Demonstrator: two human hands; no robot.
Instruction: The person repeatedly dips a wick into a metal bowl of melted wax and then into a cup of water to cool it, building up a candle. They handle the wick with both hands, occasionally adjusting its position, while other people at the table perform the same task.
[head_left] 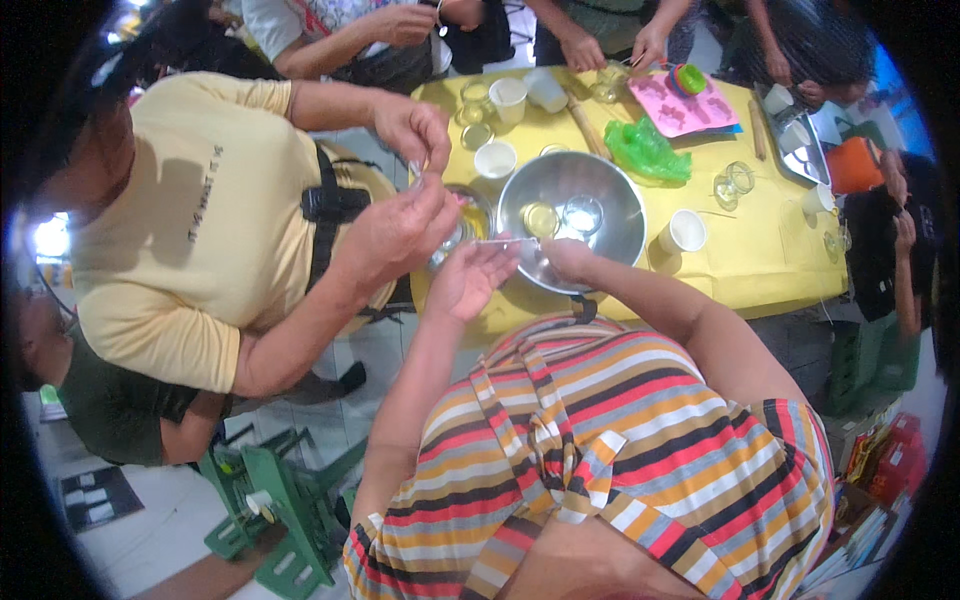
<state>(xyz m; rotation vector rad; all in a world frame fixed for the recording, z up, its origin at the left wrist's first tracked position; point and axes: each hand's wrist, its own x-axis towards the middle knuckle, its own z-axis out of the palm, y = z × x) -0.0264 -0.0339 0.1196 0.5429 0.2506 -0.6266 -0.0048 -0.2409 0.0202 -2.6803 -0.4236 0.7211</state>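
Over the near left rim of a metal bowl, a thin white string-like piece stretches between my two hands. My left hand has its palm turned up, with the fingers partly curled at one end of the piece. At the other end, my right hand pinches it; the fingertips are partly hidden. Inside the bowl sit a glass jar with yellowish contents and a clear glass jar. Left of the bowl, partly behind the hands, another metal bowl holds colourful items I cannot make out.
A person in a yellow shirt works close on my left. On the yellow-covered table are white cups, a green plastic bag, a pink mould, glass jars and a metal tray. Green stools stand lower left.
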